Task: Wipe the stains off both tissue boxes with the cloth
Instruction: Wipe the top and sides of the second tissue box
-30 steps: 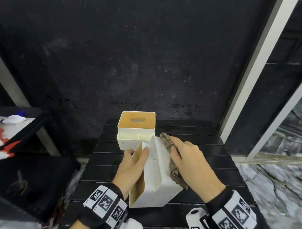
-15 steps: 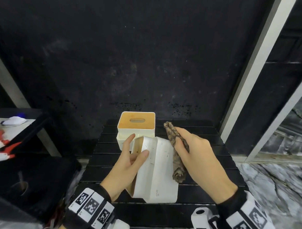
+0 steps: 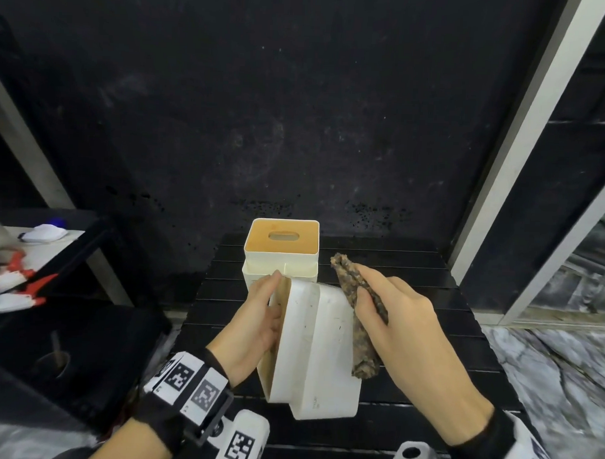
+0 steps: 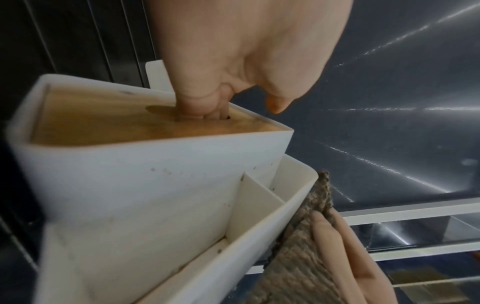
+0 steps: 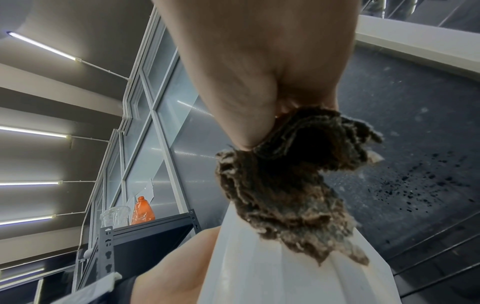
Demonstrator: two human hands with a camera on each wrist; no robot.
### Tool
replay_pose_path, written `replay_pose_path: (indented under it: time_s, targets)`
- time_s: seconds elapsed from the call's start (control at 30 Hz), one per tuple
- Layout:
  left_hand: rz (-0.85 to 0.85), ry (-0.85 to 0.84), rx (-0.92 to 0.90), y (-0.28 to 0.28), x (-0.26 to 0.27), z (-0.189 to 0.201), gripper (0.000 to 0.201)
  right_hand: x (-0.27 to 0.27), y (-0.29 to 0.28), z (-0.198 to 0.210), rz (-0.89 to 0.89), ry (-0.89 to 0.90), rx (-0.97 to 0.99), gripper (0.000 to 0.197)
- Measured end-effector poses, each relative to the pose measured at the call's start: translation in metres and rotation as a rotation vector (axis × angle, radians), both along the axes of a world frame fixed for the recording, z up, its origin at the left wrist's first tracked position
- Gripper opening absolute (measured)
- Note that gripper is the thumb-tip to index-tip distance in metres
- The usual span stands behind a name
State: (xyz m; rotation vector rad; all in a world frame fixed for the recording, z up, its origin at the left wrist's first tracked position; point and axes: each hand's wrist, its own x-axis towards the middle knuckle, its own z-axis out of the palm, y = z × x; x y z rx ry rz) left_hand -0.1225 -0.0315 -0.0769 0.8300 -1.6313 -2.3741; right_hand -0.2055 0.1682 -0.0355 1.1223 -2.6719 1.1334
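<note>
Two white tissue boxes with wooden lids are on the black slatted table [image 3: 444, 337]. The far box [image 3: 281, 252] stands upright. The near box [image 3: 317, 350] lies on its side, lid facing left, with small dark specks on its upward face. My left hand [image 3: 267, 307] grips it at the lid; in the left wrist view a finger [image 4: 200, 98] goes into the lid slot of the box [image 4: 155, 195]. My right hand [image 3: 377, 297] holds a rolled brown cloth [image 3: 359, 320] along the box's right edge. The cloth [image 5: 291, 195] touches the box [image 5: 259, 277].
A dark wall stands behind the table, and a white frame post [image 3: 502, 150] rises at the right. Red-and-white tools [image 3: 14, 284] lie on a shelf at the left. The right wrist view shows an orange bottle [image 5: 142, 211] and a clear cup [image 5: 115, 216] on a black rack.
The near box has been tipped from standing on edge to lying with a broad side up. My left hand slid along the lid, and the cloth moved off the right face up onto the right edge.
</note>
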Motion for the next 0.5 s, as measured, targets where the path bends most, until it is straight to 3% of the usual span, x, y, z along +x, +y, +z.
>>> replay_pose_path:
  time_s: [0.2,0.37,0.5]
  targets:
    - [-0.003,-0.011,-0.080,0.003,-0.006,0.001,0.087,-0.003,-0.007,-0.001,-0.006,0.011,-0.006,0.047]
    - [0.024,-0.021,-0.028,0.002,-0.006,0.004,0.044,-0.002,-0.016,0.003,-0.009,0.079,0.134,0.058]
    - [-0.020,0.032,0.043,-0.005,-0.001,-0.011,0.058,0.024,-0.010,0.005,-0.013,0.096,0.023,0.068]
